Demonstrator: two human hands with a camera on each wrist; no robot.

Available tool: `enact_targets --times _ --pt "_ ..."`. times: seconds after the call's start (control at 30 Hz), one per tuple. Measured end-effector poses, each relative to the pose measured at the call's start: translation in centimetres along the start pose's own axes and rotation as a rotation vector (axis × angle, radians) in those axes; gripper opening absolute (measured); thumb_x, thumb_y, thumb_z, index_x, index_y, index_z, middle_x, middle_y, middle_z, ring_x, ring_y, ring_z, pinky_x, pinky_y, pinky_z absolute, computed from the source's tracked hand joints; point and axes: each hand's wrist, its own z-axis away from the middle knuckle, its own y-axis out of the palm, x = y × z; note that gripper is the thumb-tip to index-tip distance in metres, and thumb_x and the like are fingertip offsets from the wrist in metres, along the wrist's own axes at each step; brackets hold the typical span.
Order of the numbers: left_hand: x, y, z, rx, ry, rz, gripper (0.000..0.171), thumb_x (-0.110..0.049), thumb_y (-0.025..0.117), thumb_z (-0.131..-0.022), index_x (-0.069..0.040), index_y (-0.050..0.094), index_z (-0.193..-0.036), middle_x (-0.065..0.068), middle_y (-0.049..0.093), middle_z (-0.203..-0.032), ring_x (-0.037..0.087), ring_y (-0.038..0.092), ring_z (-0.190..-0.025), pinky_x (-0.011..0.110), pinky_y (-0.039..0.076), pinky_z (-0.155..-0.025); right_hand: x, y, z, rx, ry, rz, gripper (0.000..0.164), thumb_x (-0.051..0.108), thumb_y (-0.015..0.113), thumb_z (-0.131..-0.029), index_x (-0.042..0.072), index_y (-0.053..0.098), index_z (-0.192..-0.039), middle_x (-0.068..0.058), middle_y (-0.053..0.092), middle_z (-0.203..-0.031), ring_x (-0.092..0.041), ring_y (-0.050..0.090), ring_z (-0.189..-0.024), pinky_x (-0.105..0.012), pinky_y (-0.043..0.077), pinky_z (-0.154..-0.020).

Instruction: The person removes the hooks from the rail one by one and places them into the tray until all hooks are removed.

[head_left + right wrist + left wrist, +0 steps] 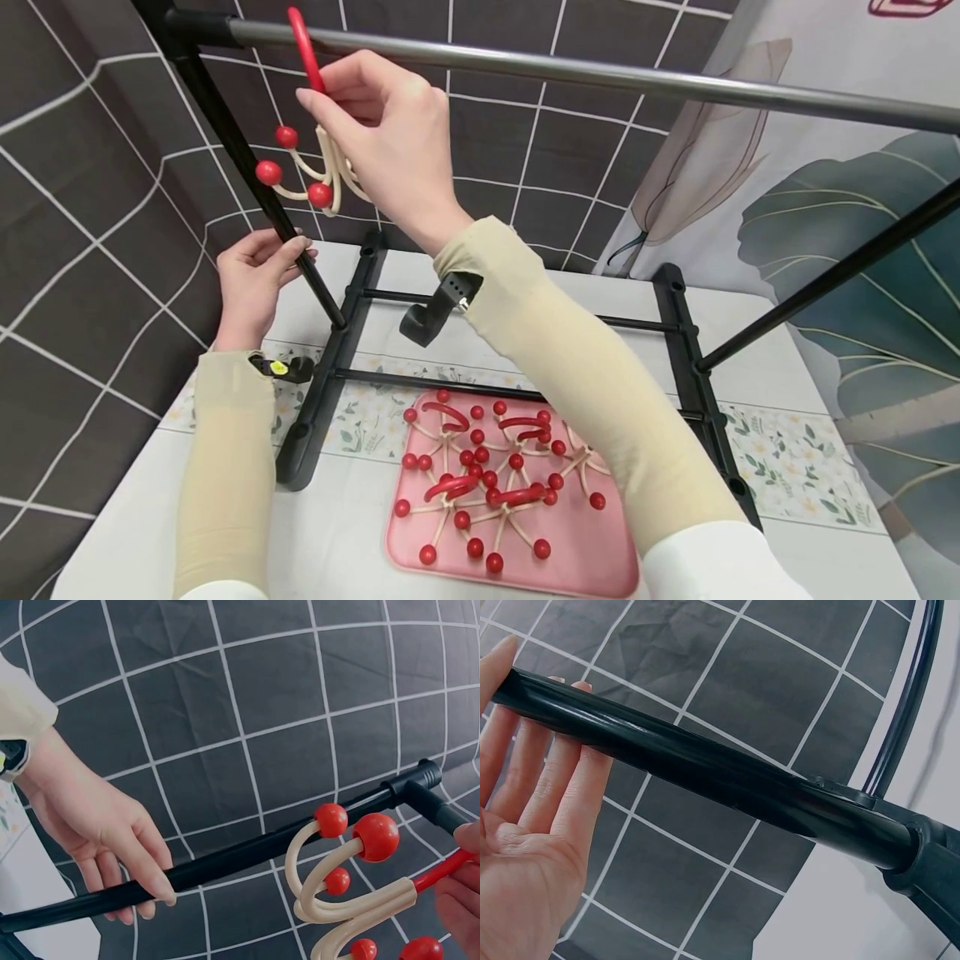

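Observation:
My right hand pinches a multi-prong hook by its red curved top, which overlaps the metal rail near its left end. Cream prongs tipped with red balls hang below the fingers. Lower down, my left hand grips the black upright of the rack, thumb on one side and fingers on the other. More hooks of this kind lie in a pink tray on the table.
The rack's black base stands on a white table with a flowered strip. A second slanted post rises at the right. Dark tile-patterned cloth hangs behind, and a leaf-print curtain at the right.

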Motion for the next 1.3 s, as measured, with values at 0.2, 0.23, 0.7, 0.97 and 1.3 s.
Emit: enact_targets --times 0.2,0.23,0.7,0.97,1.3 --pt "-0.1 0.2 0.2 -0.003 -0.006 -0.005 0.028 -0.003 0.080 -0.088 0.011 0.071 -0.109 0.010 0.075 -0.093 0.018 0.075 -0.083 0.025 0.059 -0.078 0.1 -0.9 0.3 -0.036 -0.013 -0.048 0.014 0.011 0.081 -0.090 0.001 0.074 -0.097 -0.001 0.075 -0.093 -0.001 0.069 -0.085 -0.014 0.053 -0.083" --pt "-0.1 0.2 0.2 -0.001 -0.005 0.001 0.026 -0.003 0.080 -0.088 0.010 0.071 -0.108 0.010 0.075 -0.093 0.018 0.075 -0.083 0.025 0.059 -0.078 0.1 -1.0 0.3 -0.047 -0.023 -0.065 0.014 0.009 0.081 -0.089 0.000 0.074 -0.097 -0.002 0.075 -0.093 -0.002 0.069 -0.085 -0.015 0.053 -0.083" --pt "-0.2 0.3 0.2 0.011 0.002 0.049 0.024 0.000 0.079 -0.088 0.011 0.071 -0.107 0.012 0.075 -0.092 0.019 0.075 -0.082 0.026 0.060 -0.078 1.0 -2.8 1.0 -0.082 -0.203 -0.195 0.013 0.000 0.078 -0.089 -0.007 0.071 -0.097 -0.008 0.075 -0.092 -0.008 0.071 -0.083 -0.023 0.056 -0.085" --pt "0.0 0.2 0.2 0.009 -0.001 0.075 0.020 0.000 0.079 -0.088 0.010 0.072 -0.104 0.012 0.075 -0.091 0.020 0.074 -0.081 0.026 0.060 -0.077 2.6 -4.1 2.2 -0.089 -0.170 -0.233 0.008 -0.006 0.075 -0.089 -0.010 0.070 -0.094 -0.011 0.074 -0.090 -0.014 0.072 -0.080 -0.027 0.058 -0.085" --pt "-0.2 0.3 0.2 0.005 -0.020 0.058 0.026 0.000 0.080 -0.087 0.011 0.071 -0.109 0.012 0.075 -0.094 0.020 0.075 -0.083 0.027 0.060 -0.079 0.8 -4.7 2.5 -0.054 -0.140 -0.246 0.009 -0.003 0.077 -0.088 -0.006 0.071 -0.094 -0.009 0.074 -0.085 -0.019 0.071 -0.078 -0.032 0.059 -0.082"
